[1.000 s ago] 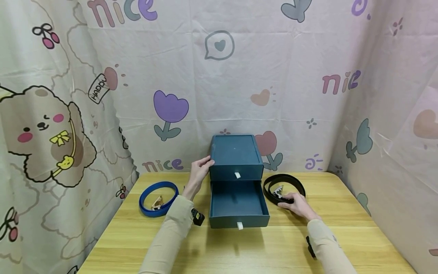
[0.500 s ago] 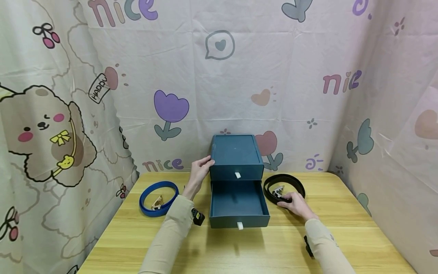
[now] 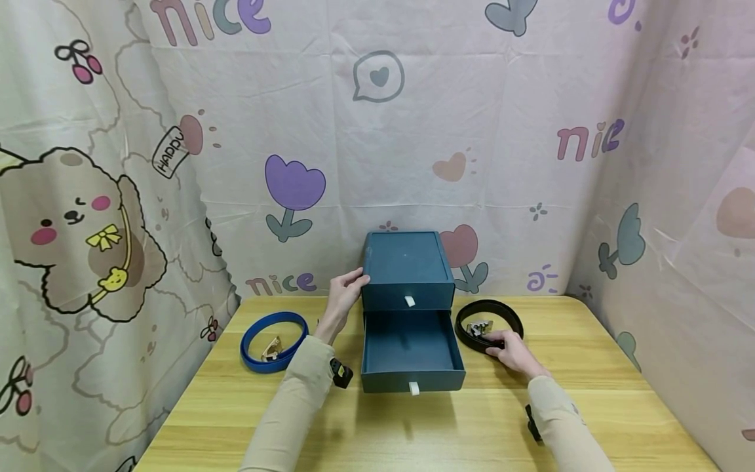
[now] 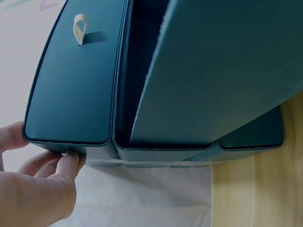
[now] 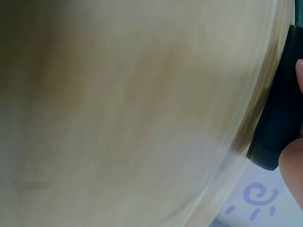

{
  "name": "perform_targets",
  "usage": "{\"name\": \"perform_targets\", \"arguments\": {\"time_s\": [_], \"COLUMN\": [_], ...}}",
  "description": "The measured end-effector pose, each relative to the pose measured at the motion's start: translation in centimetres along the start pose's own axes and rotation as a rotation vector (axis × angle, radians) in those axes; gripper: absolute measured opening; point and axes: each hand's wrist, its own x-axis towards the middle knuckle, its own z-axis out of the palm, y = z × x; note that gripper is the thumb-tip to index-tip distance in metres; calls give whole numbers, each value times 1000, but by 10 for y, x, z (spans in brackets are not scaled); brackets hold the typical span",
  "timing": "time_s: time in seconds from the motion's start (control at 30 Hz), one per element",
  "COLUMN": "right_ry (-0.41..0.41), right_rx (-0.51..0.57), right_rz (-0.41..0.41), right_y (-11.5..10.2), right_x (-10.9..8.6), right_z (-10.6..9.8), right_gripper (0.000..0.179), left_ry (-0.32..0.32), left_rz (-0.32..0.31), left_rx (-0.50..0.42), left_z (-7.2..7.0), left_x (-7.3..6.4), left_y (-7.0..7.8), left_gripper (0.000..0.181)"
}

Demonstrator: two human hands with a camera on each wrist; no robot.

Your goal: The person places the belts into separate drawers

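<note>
The black belt (image 3: 508,311) lies coiled on the tabletop (image 3: 483,426) just right of the box (image 3: 404,257), my right grip (image 3: 514,354) pinching its near side between thumb and fingers. I'd expect it light, springy and slightly slick, best taken near the shiny buckle (image 3: 479,328) so it won't uncoil. My left grip (image 3: 341,301) presses the box's upper left side without wrapping round it; smooth, stiff card, I'd guess. The lower drawer (image 3: 386,381) juts out. Farther left sits the coiled blue belt (image 3: 264,366).

Soft shadows across the table (image 3: 483,419) (right wrist view: mostly blurry).
</note>
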Motion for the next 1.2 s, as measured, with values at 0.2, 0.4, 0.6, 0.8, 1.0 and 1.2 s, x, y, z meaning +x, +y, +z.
{"name": "perform_targets", "arguments": {"time_s": [0.2,0.4,0.6,0.8,1.0,1.2], "right_ry": [-30,-44,-38,-35,-15,30], "right_rx": [-1,-10,-16,-22,-16,-31], "right_rz": [6,0,-19,-25,-34,-54], "right_y": [0,0,-2,-1,1,0], "right_x": [0,0,0,-2,-3,-4], "right_z": [-1,-1,-1,-1,-2,-5], "right_gripper": [28,28,27,28,30,30], "left_ry": [-5,14,15,6,-13,-13], "left_rz": [-7,-14,-10,-5,-2,-5], "left_rx": [-1,8,12,10,12,5], "left_z": [0,0,0,0,0,0], "left_x": [1,1,1,0,1,0], "left_y": [0,-1,-1,0,-1,-1], "left_gripper": [49,48,49,49,52,52]}}
